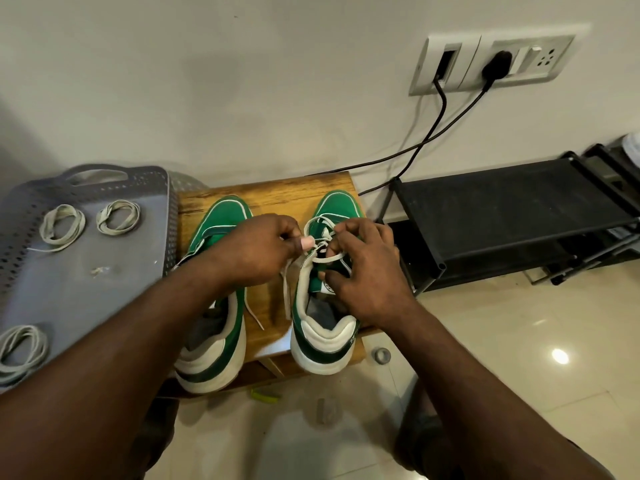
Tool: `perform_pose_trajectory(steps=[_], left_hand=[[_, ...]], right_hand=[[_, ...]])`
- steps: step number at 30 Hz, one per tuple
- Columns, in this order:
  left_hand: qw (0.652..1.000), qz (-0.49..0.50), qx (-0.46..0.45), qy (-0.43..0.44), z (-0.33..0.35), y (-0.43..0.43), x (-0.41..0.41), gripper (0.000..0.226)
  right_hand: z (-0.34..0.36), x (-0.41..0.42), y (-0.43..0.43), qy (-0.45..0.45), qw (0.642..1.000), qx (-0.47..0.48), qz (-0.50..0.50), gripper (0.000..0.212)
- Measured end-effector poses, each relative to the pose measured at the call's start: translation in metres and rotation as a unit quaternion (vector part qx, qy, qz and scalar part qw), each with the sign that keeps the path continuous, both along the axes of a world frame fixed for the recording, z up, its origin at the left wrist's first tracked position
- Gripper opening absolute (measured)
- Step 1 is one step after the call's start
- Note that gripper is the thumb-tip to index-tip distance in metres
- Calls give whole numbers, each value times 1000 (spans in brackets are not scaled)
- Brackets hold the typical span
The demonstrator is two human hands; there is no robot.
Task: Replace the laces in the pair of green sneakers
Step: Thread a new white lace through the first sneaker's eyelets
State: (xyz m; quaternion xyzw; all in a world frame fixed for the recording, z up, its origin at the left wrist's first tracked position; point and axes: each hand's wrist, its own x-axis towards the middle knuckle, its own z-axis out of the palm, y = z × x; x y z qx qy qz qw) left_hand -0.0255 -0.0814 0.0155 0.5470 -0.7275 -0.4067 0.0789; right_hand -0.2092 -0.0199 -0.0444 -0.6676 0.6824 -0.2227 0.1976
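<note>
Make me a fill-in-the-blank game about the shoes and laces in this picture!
1. The grey tray holds ___ coiled laces.
2. The left hand and the right hand both hold the white lace of the sneaker on the person's ___.
3. The shoe rack beside the stool is coloured ___.

Missing words: three; right; black.

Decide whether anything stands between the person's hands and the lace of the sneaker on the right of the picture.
Nothing visible does. The left hand already pinches the lace, and the right hand holds its loops over that sneaker.
</note>
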Motion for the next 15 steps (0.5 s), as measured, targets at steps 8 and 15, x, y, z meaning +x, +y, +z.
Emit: perform_pose_trajectory(steps=[8, 15], left_hand=[[872, 252, 114, 405, 17, -25, 27, 21], [973, -105, -93, -184, -1, -6, -1, 24]], right_hand=[[1, 2, -1, -11, 1000, 5, -18, 31], [1, 2, -2, -36, 999, -12, -28, 30]])
